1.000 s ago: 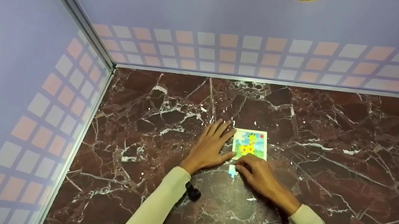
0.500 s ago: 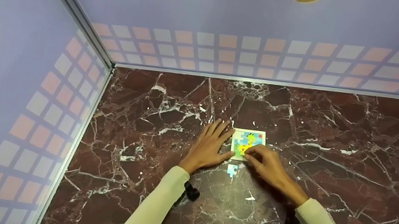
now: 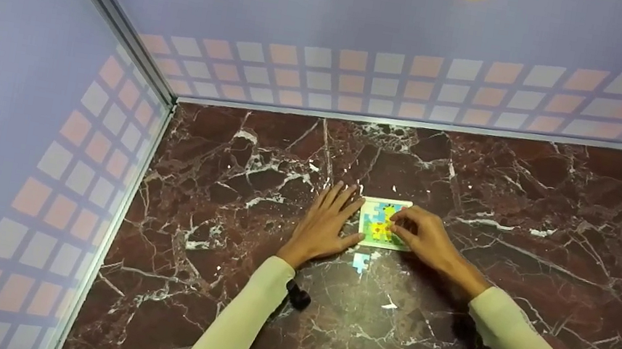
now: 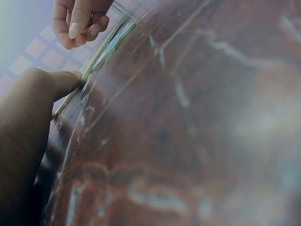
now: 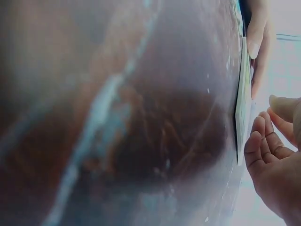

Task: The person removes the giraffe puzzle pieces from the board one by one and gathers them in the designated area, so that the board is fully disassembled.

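A square jigsaw puzzle (image 3: 378, 240) with a yellow giraffe picture lies in a pale frame on the marbled tabletop. My left hand (image 3: 323, 226) is spread flat at the puzzle's left side, its thumb at the lower left corner of the frame. Over the puzzle's right half is my right hand (image 3: 426, 236), thumb and index fingertips close together and the other fingers curled. I cannot tell whether a piece is between its fingertips. A loose blue and white puzzle piece (image 3: 360, 262) lies just below the frame. The right wrist view shows the right hand (image 5: 277, 146) above the frame's edge (image 5: 242, 113).
Purple walls (image 3: 338, 4) with pink and white squares enclose the dark red marbled table (image 3: 265, 148) at the back and sides. A black device (image 3: 299, 296) sits at the left wrist.
My right hand has moved up from beside the loose piece to over the right half of the puzzle. The left hand stays at the frame, and the loose piece remains on the table.
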`<state>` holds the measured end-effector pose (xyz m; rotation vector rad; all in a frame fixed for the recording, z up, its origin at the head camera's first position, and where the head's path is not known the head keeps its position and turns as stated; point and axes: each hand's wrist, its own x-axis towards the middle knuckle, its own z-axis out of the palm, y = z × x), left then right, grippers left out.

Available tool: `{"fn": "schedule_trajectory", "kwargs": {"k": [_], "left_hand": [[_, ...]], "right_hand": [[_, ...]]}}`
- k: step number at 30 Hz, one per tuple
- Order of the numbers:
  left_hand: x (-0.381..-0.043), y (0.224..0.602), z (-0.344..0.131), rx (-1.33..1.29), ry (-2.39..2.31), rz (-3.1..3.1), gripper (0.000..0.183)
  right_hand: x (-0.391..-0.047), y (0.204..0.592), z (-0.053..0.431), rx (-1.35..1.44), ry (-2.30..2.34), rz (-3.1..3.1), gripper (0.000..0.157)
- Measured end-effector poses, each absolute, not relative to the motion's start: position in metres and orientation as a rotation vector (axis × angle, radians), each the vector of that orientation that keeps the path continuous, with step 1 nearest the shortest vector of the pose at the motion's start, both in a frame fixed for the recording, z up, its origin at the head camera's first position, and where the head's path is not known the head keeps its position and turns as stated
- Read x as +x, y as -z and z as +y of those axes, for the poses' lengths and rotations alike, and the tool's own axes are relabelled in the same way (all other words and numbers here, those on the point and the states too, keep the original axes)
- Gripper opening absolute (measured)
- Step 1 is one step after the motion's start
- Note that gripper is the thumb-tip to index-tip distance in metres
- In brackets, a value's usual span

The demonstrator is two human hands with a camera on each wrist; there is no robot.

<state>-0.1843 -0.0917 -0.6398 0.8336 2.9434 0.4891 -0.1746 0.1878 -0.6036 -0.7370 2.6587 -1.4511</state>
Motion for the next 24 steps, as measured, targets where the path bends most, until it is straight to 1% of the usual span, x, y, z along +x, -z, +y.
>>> {"fn": "schedule_trajectory", "kwargs": {"k": [6,16,20,21,24], "left_hand": [[-0.184,0.639,-0.092,0.830,-0.490,2.936,0.086],[-0.185,0.638,-0.092,0.840,-0.516,2.945,0.086],[-0.184,0.639,-0.092,0.839,-0.509,2.948,0.085],[-0.184,0.639,-0.092,0.839,-0.507,2.949,0.085],[-0.183,0.639,-0.092,0.843,-0.504,2.950,0.085]], "right_hand": [[-0.186,0.605,0.188,-0.794,1.368,2.663,0.015],[-0.208,0.597,0.184,-0.898,1.205,2.669,0.025],[-0.215,0.599,0.182,-0.969,1.155,2.657,0.026],[-0.219,0.606,0.184,-1.015,1.182,2.633,0.027],[-0.223,0.608,0.182,-1.089,1.181,2.619,0.029]]}}
